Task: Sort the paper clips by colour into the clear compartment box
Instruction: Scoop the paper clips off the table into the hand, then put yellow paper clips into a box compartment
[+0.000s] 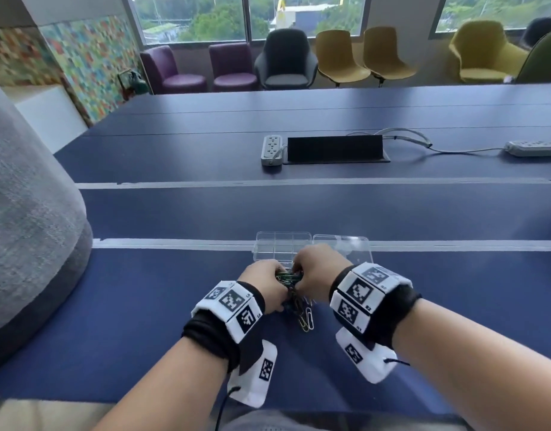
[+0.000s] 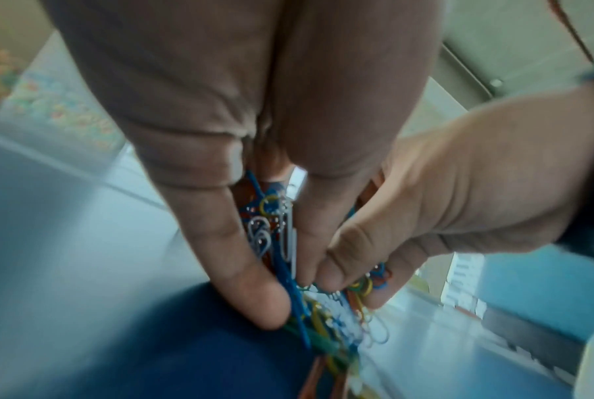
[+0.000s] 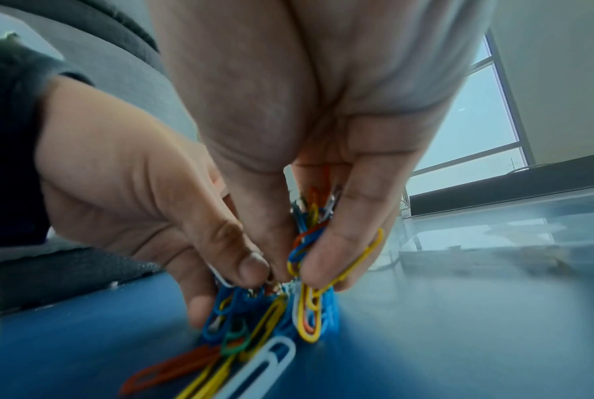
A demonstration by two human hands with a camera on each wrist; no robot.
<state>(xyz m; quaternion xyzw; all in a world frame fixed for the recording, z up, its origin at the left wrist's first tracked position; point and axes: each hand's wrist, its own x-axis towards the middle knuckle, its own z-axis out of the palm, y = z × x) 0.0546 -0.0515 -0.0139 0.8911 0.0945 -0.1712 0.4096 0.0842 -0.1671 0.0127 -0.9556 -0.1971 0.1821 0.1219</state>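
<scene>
Both hands meet just in front of the clear plastic compartment box (image 1: 280, 247) on the dark blue bench (image 1: 143, 290): the left hand (image 1: 263, 283) and right hand (image 1: 317, 272) have their fingers (image 3: 326, 259) curled round one tangled bunch of coloured plastic-coated paper clips (image 3: 271, 318), probably to tease colours apart; more clips trail onto the bench, nearer the person than the box

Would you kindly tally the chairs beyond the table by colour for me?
Purple chairs: 2
Grey chair: 1
Yellow chairs: 3
Green chair, cut off at the picture's edge: 1
Total: 7
</scene>
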